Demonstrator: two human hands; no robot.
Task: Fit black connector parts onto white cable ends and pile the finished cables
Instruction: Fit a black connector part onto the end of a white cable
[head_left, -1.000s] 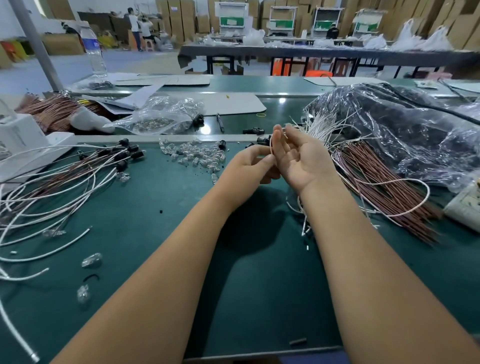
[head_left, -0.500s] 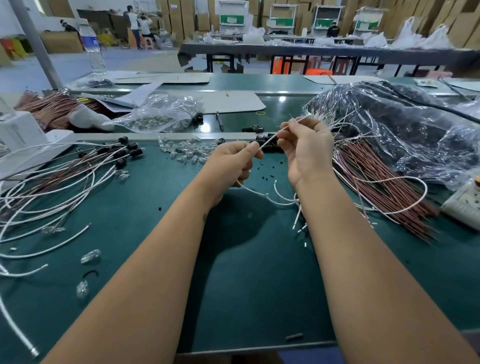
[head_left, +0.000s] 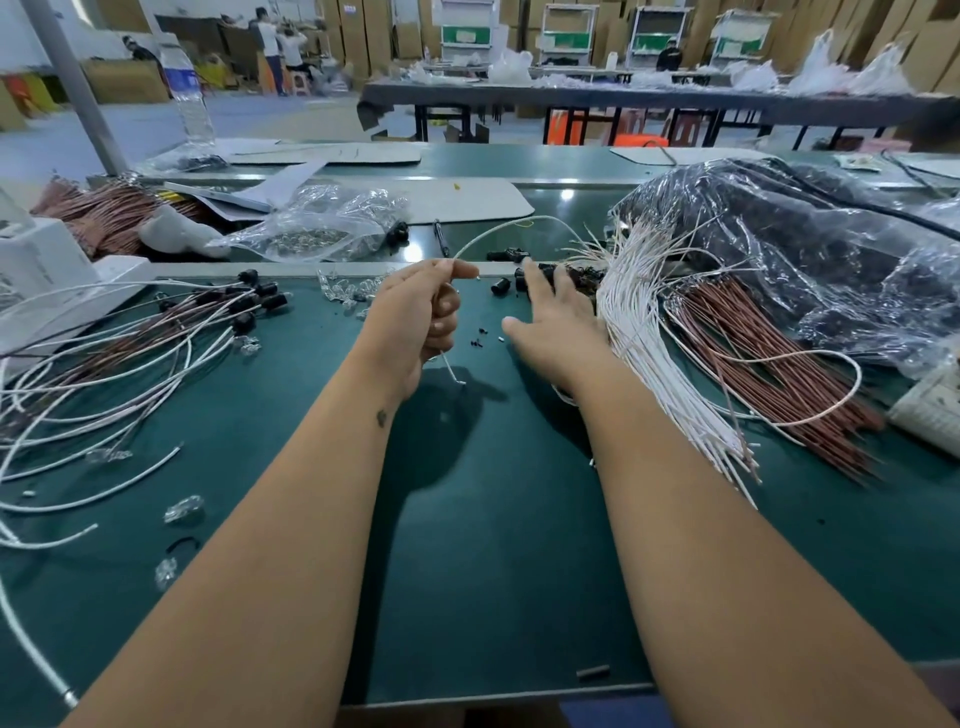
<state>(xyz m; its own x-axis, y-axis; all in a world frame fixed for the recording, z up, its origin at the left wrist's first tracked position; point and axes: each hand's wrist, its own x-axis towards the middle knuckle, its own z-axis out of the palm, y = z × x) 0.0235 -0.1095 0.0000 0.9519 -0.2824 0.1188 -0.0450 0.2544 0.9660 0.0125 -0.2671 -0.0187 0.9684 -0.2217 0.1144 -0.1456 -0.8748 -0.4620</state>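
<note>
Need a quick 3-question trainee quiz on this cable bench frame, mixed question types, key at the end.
1. True or false: the left hand holds a white cable.
2. The right hand reaches, fingers straight, toward which? A) water bottle B) loose black connector parts C) white box
3. Fill in: the pile of cables with black ends lies to the ____ of the left hand.

Key: 1 true; 2 B; 3 left
</note>
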